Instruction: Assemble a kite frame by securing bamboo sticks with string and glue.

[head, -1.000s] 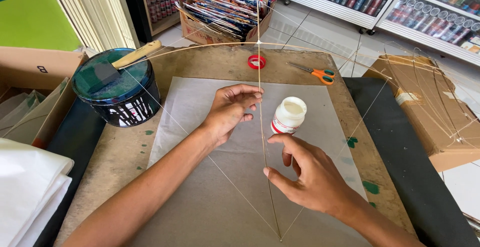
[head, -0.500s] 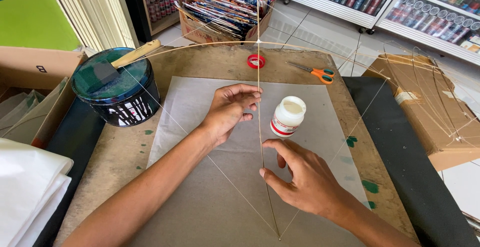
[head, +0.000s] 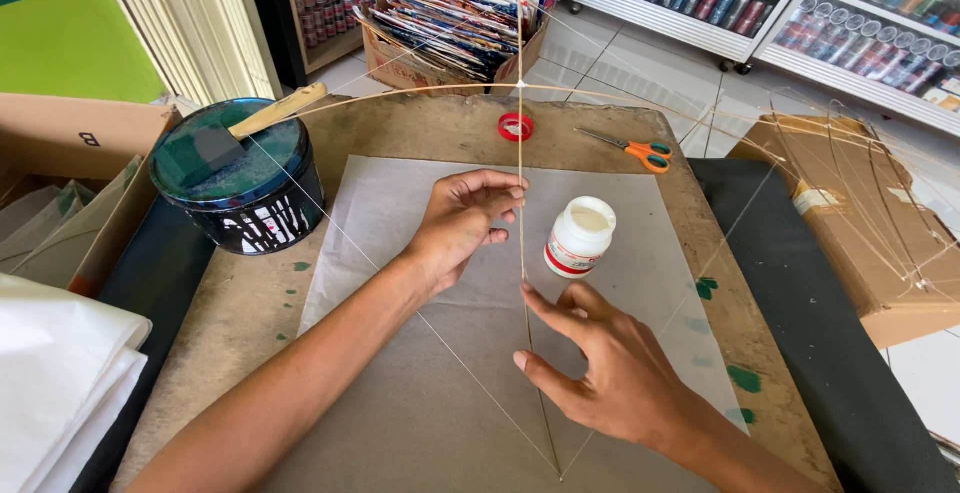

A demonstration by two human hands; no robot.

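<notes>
A thin stick kite frame point(head: 521, 133) with strings lies over a sheet of grey paper point(head: 390, 203) on the brown worktable point(head: 440, 128). My left hand point(head: 460, 225) rests on the paper, its fingertips touching the upright center stick. My right hand point(head: 610, 368) lies lower on the sheet, fingers spread, the thumb and forefinger against the same stick. A small white glue bottle point(head: 580, 237) with no cap stands just right of the stick, between both hands.
A black tub point(head: 240, 188) with a green sponge brush on its lid sits at the left. A red tape roll point(head: 515, 127) and orange-handled scissors point(head: 630, 148) lie at the table's far side. Cardboard boxes point(head: 860, 223) flank the table; white paper point(head: 55, 373) lies at the lower left.
My right hand has slid a little down and left along the center stick. My left hand stays in place.
</notes>
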